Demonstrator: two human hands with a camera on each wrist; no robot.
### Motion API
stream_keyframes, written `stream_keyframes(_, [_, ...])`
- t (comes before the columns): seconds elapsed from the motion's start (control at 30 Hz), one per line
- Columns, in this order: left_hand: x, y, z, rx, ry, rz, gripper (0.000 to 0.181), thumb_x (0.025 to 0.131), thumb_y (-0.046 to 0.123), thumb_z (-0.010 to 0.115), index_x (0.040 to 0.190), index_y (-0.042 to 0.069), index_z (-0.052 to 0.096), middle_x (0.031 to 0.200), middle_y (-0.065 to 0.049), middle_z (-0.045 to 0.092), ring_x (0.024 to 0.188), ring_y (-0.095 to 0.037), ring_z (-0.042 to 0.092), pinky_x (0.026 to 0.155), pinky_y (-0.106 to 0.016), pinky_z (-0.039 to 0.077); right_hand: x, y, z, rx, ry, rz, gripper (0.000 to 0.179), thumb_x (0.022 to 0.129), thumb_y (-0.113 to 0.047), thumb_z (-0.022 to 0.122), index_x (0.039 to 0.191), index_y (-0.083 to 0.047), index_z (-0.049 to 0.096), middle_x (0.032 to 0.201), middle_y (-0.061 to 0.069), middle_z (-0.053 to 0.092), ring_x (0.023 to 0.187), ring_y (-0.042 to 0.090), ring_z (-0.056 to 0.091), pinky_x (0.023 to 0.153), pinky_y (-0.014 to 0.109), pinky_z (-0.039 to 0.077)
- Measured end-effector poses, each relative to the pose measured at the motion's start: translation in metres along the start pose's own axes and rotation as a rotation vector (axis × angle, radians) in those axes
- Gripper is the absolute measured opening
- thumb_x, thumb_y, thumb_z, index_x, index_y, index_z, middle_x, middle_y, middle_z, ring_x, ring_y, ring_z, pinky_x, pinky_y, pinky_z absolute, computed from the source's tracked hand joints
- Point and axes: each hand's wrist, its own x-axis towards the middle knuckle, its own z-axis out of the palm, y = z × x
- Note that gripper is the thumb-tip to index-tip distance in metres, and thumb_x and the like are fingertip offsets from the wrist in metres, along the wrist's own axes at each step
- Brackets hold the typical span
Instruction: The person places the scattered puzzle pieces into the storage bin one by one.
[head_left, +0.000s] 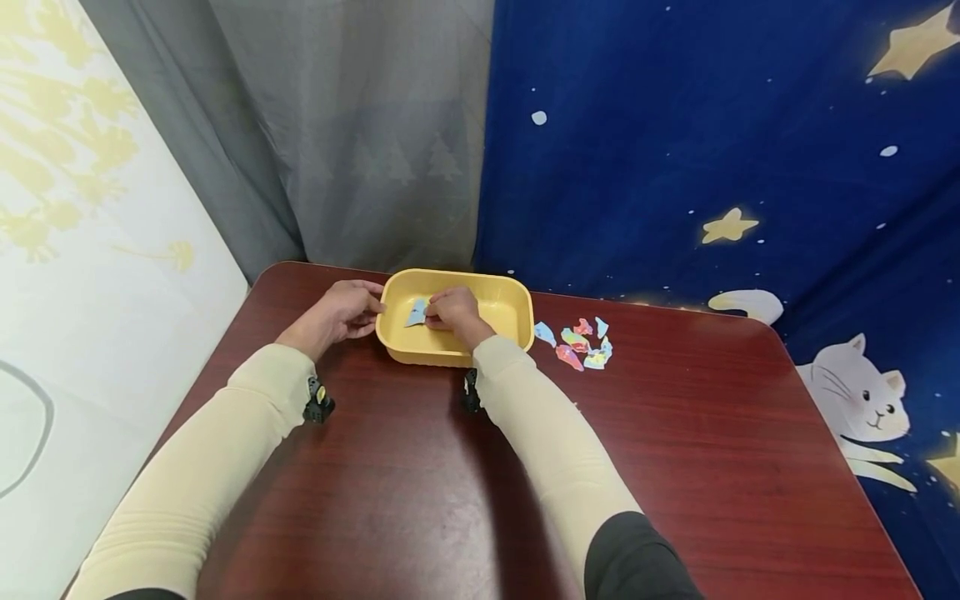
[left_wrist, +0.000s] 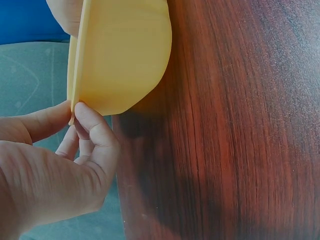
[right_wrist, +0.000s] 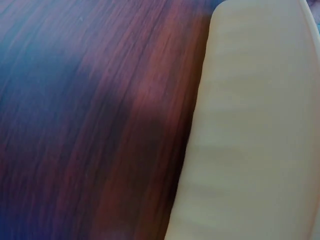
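A yellow plastic tub [head_left: 504, 310] stands near the table's far edge. My left hand [head_left: 345, 310] pinches its left rim between thumb and fingers, which shows closely in the left wrist view, where the tub [left_wrist: 125, 50] fills the top. Inside the tub, my right hand [head_left: 454, 308] pinches a light-blue scrap of paper [head_left: 416, 313] at its right side, low over the tub's floor. The right fingertips are partly hidden behind the hand. In the right wrist view only the tub's outer wall [right_wrist: 255, 125] and the table appear, without the hand.
Several torn colourful paper pieces [head_left: 573, 341] lie on the dark red-brown table [head_left: 720, 433], just right of the tub. Grey curtain [head_left: 375, 150] and blue starry fabric [head_left: 645, 150] hang behind the table. A white panel [head_left: 112, 275] stands on the left.
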Motion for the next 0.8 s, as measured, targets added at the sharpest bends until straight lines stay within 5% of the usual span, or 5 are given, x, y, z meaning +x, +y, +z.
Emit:
stream_keyframes(0.23, [0.001, -0.002, 0.000, 0.020, 0.012, 0.003, 0.047, 0.097, 0.008, 0.054, 0.142, 0.013, 0.045, 0.096, -0.007, 0.053, 0.067, -0.014, 0.055, 0.068, -0.025, 0.055, -0.001, -0.003, -0.017, 0.018, -0.048, -0.005, 0.026, 0.086, 0.003, 0.068, 0.112, 0.005, 0.068, 0.092, 0.018, 0.072, 0.086, 0.029, 0.072, 0.076, 0.036, 0.059])
stream_keyframes(0.43, [0.002, -0.004, -0.001, 0.023, 0.008, 0.003, 0.046, 0.097, 0.009, 0.054, 0.141, 0.014, 0.045, 0.097, -0.007, 0.053, 0.068, -0.014, 0.055, 0.071, -0.025, 0.055, -0.003, -0.004, -0.038, 0.051, -0.132, -0.046, 0.027, 0.088, 0.001, 0.065, 0.114, 0.008, 0.065, 0.093, 0.019, 0.071, 0.084, 0.027, 0.072, 0.077, 0.035, 0.059])
stream_keyframes(0.8, [0.000, -0.002, -0.001, 0.016, -0.009, 0.011, 0.047, 0.097, 0.010, 0.054, 0.143, 0.014, 0.043, 0.098, -0.007, 0.052, 0.071, -0.014, 0.055, 0.071, -0.025, 0.055, -0.014, -0.013, -0.086, 0.070, -0.132, -0.037, 0.026, 0.092, -0.004, 0.064, 0.116, 0.006, 0.064, 0.102, 0.021, 0.070, 0.085, 0.027, 0.072, 0.077, 0.035, 0.059])
